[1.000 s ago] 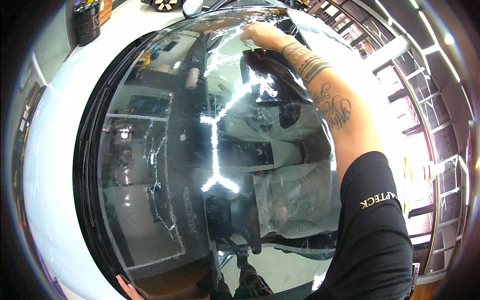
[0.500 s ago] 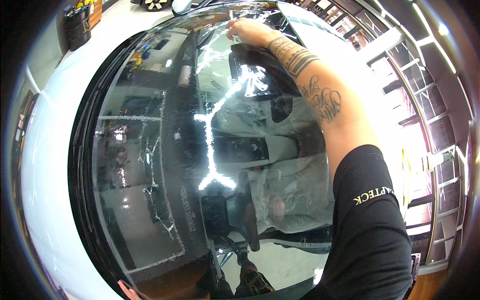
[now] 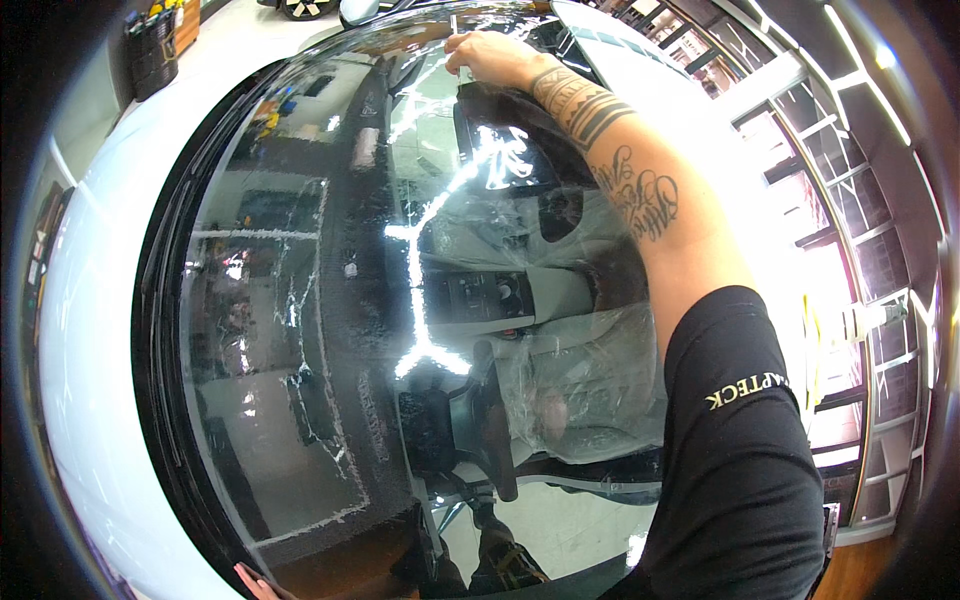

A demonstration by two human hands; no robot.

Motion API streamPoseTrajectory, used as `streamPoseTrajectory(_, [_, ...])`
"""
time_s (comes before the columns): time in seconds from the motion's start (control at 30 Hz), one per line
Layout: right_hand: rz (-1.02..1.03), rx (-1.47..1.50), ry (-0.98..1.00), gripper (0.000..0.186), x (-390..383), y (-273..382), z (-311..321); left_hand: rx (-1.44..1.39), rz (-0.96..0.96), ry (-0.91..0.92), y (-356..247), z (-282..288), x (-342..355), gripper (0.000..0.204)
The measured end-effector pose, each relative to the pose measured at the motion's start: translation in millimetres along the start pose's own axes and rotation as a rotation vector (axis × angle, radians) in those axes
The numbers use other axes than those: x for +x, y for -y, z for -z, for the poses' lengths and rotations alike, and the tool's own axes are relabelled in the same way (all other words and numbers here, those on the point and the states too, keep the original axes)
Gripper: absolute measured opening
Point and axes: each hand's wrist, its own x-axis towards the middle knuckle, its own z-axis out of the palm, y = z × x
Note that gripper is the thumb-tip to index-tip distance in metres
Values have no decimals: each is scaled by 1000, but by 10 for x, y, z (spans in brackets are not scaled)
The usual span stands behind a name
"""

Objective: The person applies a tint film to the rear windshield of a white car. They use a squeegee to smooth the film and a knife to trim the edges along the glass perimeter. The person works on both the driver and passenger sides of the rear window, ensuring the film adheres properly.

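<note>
A car's dark, glossy windshield (image 3: 480,330) fills the middle of the view, with the seats and steering wheel showing through it. My right arm stretches far across the glass. At its far part, my right hand (image 3: 490,58) is closed around a thin, pale straight-edged tool (image 3: 454,24), whose ends stick out on both sides of the fingers; its exact kind is too small to make out. By the near lower-left corner of the windshield, only the fingers of my left hand (image 3: 256,583) show, stretched out against the edge; the rest is cut off.
The light-coloured hood (image 3: 85,350) curves along the left, beside the black cowl strip (image 3: 160,330). The pale roof (image 3: 720,190) lies on the right. A black stack (image 3: 151,52) stands at the far left, and another car's wheel (image 3: 303,8) is at the top.
My right hand has shifted slightly left with the tool still in it. The whole view has drifted a little left. My left hand stays at the lower edge.
</note>
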Motion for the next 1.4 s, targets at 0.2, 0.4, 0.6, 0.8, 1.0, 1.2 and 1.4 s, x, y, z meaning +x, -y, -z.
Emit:
streamPoseTrajectory(0.2, [33, -91, 27, 27, 21, 3, 32, -215, 72, -8, 280, -70, -27, 63])
streamPoseTrajectory(0.4, [8, -163, 124, 26, 41, 74, 118, -201, 44, -22, 344, -72, -38, 64])
streamPoseTrajectory(0.6, [24, -170, 72, 24, 51, 35, 72, -195, 17, -18, 336, -74, -34, 63])
streamPoseTrajectory(0.8, [-36, -168, 75, 21, 68, 25, 4, -114, 13, -11, 273, -48, -44, 61])
streamPoseTrajectory(1.0, [-25, -256, 73, 18, 71, -94, -102, -89, -13, -14, 293, -41, -38, 59])
streamPoseTrajectory(1.2, [-92, -368, 75, 15, 52, 75, 20, -157, 24, -29, 334, -58, -58, 59])
streamPoseTrajectory(1.4, [-107, -406, 65, 14, 4, 163, 149, -131, -31, -39, 296, -41, -48, 59])
